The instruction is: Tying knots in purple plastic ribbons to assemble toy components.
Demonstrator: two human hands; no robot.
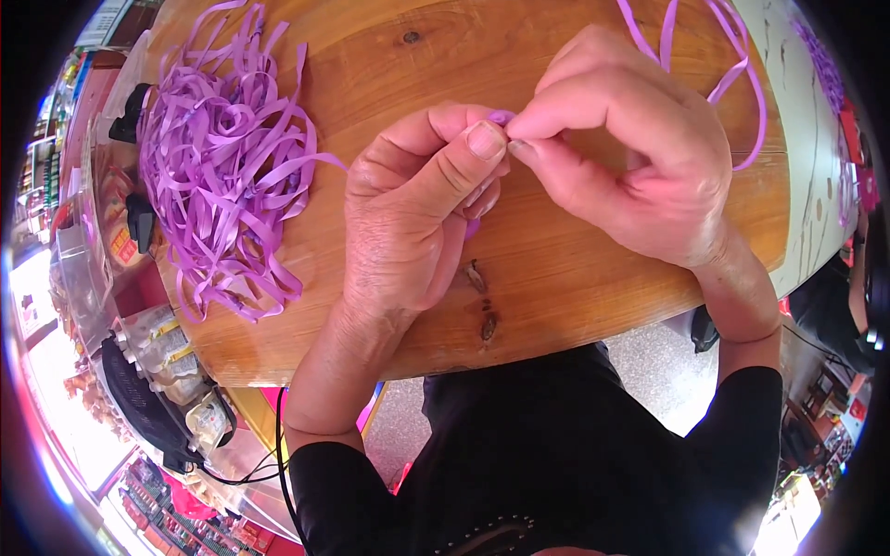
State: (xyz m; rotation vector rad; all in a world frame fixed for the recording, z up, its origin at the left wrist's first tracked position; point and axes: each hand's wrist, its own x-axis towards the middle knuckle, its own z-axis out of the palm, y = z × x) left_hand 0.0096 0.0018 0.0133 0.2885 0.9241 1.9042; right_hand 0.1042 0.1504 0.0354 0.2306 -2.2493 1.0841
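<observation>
In the grip of the left hand, a purple ribbon is clamped between thumb and bent fingers, with only a small bit of it shown at the thumb tip and another bit below the fingers. At that same spot the thumb and forefinger of the right hand are brought together, touching the ribbon — what is pinched between them is too small to be told. Both hands are held above a brown wooden counter, near its middle. To the left, a tangled heap of purple ribbons is spread on the counter, and from it one strand is run toward the left wrist. Beyond the right hand, more loops are laid near the counter's far right edge. Farther right, a white veined surface is seen — purple strands are piled there too.
</observation>
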